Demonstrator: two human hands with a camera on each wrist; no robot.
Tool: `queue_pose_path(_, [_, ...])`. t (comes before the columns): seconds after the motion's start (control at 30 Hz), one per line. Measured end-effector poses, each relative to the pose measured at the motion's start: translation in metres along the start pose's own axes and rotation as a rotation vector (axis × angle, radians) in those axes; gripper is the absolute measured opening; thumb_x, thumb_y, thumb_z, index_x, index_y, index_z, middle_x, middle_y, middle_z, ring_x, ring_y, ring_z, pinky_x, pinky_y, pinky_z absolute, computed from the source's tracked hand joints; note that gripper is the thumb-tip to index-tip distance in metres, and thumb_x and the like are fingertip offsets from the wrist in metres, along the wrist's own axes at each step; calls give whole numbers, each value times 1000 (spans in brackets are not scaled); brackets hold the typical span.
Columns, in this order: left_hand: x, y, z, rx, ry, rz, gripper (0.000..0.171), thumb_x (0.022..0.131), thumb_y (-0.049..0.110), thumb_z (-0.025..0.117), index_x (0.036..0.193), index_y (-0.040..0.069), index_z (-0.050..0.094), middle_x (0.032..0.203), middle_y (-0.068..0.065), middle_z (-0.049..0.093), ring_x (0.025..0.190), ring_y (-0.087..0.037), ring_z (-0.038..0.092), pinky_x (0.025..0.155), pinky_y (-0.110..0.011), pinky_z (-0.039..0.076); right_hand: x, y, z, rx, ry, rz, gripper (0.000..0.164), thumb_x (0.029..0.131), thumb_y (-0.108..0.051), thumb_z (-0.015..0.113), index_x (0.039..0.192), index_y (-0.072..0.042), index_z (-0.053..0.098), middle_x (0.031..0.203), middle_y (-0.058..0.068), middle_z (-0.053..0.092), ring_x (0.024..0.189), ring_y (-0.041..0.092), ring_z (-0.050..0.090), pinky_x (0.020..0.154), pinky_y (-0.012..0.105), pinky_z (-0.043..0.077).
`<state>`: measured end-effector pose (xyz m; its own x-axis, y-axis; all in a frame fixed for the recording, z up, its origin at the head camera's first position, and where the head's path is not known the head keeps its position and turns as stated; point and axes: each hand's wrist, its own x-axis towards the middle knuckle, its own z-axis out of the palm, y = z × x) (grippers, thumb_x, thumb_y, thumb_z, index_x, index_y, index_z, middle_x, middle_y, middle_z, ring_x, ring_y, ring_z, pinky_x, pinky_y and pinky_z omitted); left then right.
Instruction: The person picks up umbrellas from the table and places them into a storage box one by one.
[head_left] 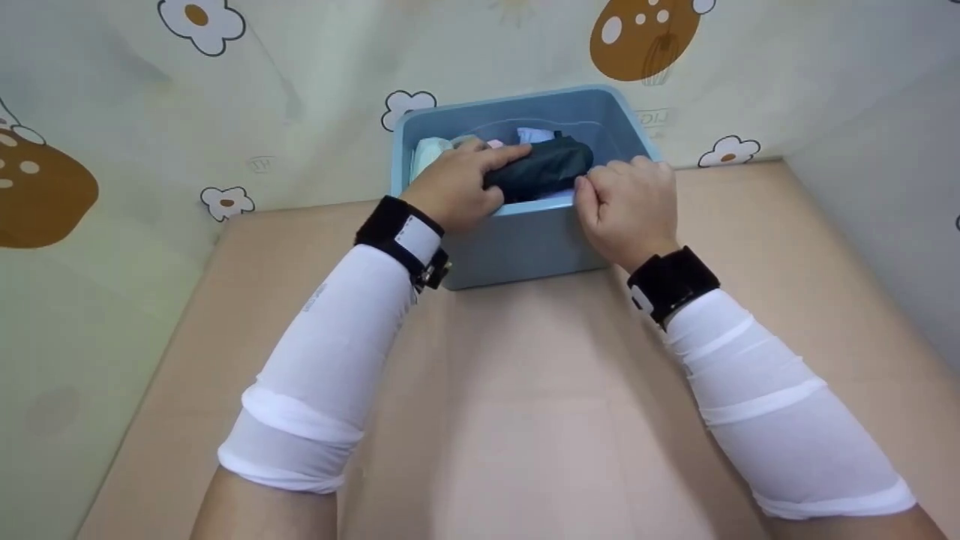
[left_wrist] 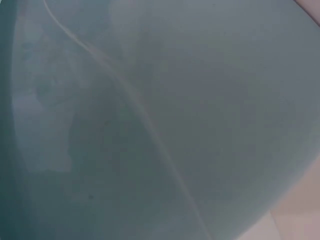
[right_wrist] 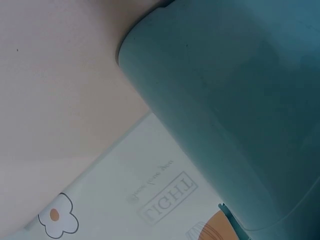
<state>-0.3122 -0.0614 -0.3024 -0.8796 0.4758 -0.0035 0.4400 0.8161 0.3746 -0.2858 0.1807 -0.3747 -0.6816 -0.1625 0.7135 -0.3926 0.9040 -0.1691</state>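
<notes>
A blue plastic storage bin (head_left: 525,244) stands at the far side of the table, against the wall. Across its opening, near the front rim, lies a dark, smooth rolled bundle (head_left: 551,166); its exact kind is unclear. My left hand (head_left: 457,184) holds the bundle's left end, forefinger along the top and thumb on the near side. At the bin's front right corner, my right hand (head_left: 630,206) grips the rim with curled fingers, close to the bundle's right end. Both wrist views show mostly the bin's outer wall (left_wrist: 210,110) (right_wrist: 225,100), without the hands.
Inside the bin are a pale green item (head_left: 430,155), a light blue one (head_left: 535,135) and a bit of pink (head_left: 495,143). The beige table (head_left: 525,420) reaches toward me. Behind the bin rises a wall (head_left: 322,97) printed with flowers.
</notes>
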Motion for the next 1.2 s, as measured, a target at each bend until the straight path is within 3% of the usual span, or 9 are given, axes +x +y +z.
queue_pose_path(0.2, [-2, 0, 1, -10, -19, -24, 62, 102, 26, 51, 159, 47, 41, 161, -7, 45, 137, -28, 48, 116, -47, 40, 0, -1, 0, 2, -11, 8, 48, 102, -31, 49, 61, -7, 53, 57, 11, 47, 62, 35, 46, 61, 40, 25])
queue_pose_path(0.43, [-3, 6, 3, 1, -2, 15, 52, 104, 33, 50, 155, 47, 47, 166, -8, 43, 142, -25, 48, 115, -43, 43, 0, -1, -2, -7, -2, 1, 50, 104, -32, 45, 61, -8, 51, 57, 10, 46, 60, 34, 46, 61, 41, 26])
queue_pose_path(0.57, [-3, 8, 4, -21, -4, -5, 46, 106, 32, 50, 150, 46, 55, 159, -5, 51, 124, -23, 55, 100, -38, 47, -1, -1, -2, -1, 7, 0, 50, 104, -32, 45, 61, -8, 51, 57, 11, 49, 60, 35, 46, 60, 44, 30])
queue_pose_path(0.73, [-1, 10, 6, -31, -3, 26, 40, 108, 27, 47, 142, 39, 65, 142, -5, 64, 107, -22, 57, 87, -35, 48, 0, -2, -3, -2, -8, 9, 51, 105, -33, 43, 61, -8, 53, 57, 10, 49, 61, 34, 46, 61, 41, 27])
queue_pose_path(0.87, [-1, 10, 7, -6, -6, 38, 41, 108, 25, 45, 141, 38, 66, 145, 1, 66, 122, -21, 59, 98, -37, 47, 0, -3, -3, 0, -16, 12, 49, 104, -31, 45, 61, -8, 53, 57, 10, 48, 60, 33, 45, 62, 40, 25])
queue_pose_path(1.0, [-2, 9, 9, 56, -26, 42, 43, 109, 33, 40, 144, 39, 63, 151, 7, 62, 139, -22, 53, 114, -40, 40, 0, -4, -2, -1, -15, 8, 48, 103, -29, 46, 61, -8, 52, 56, 10, 47, 60, 34, 45, 61, 40, 25])
queue_pose_path(1.2, [-6, 12, 11, 141, -71, 36, 46, 109, 56, 34, 150, 45, 53, 155, 2, 58, 141, -27, 47, 121, -50, 34, 0, -3, -2, -7, -23, 5, 47, 103, -30, 48, 62, -7, 53, 56, 12, 47, 60, 36, 46, 61, 41, 26])
